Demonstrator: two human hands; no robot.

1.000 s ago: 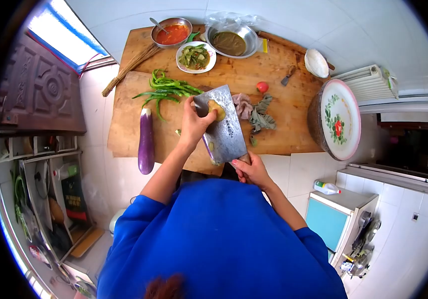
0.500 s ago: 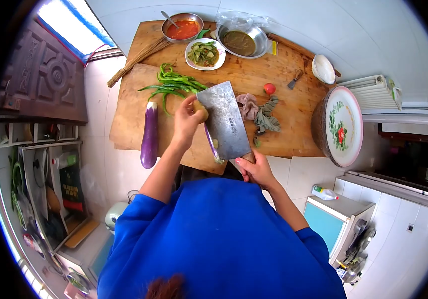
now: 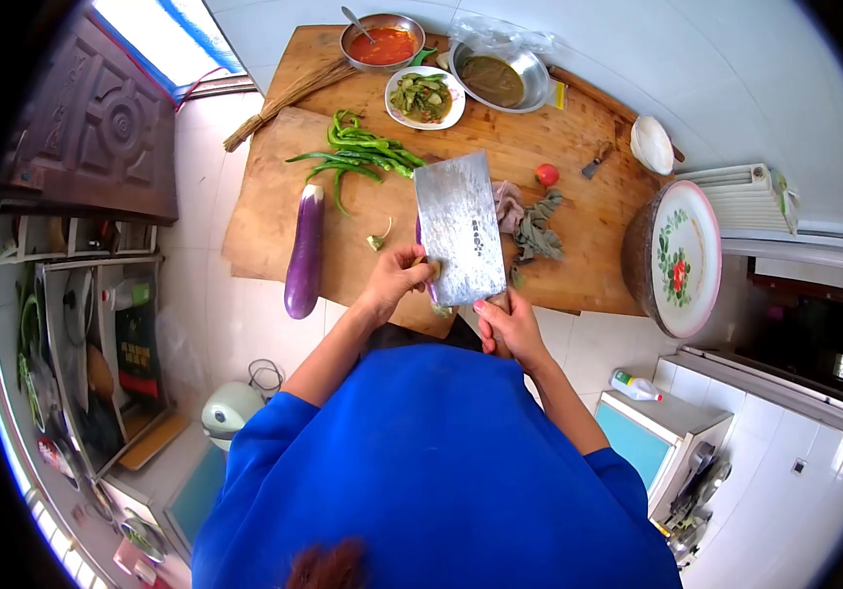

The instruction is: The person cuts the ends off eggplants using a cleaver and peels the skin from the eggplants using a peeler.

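Observation:
My right hand [image 3: 510, 326] is wrapped round the handle of a broad cleaver [image 3: 461, 231], whose blade stands over the wooden board's near part. Behind the blade's left edge shows a strip of a purple eggplant [image 3: 419, 232]; most of it is hidden. My left hand [image 3: 400, 283] is closed at that edge, its fingertips pinched by a small brownish piece I cannot make out. A cut-off eggplant cap [image 3: 378, 239] lies on the board just beyond the left hand. Further left rests a whole eggplant [image 3: 305, 253], with green chili peppers [image 3: 357, 152] above it.
Along the back stand a bowl of red sauce [image 3: 382, 45], a plate of cooked greens [image 3: 424, 98] and a metal bowl of brown liquid [image 3: 492, 80]. Right of the cleaver lie crumpled cloths [image 3: 537, 228], a tomato [image 3: 547, 175] and a peeler-like tool [image 3: 596, 160]. A flowered lid [image 3: 684, 260] leans at the right.
The piece my left hand held up seems to be the cap now on the board. That hand has moved down and right to the blade's edge. The cleaver has turned more upright.

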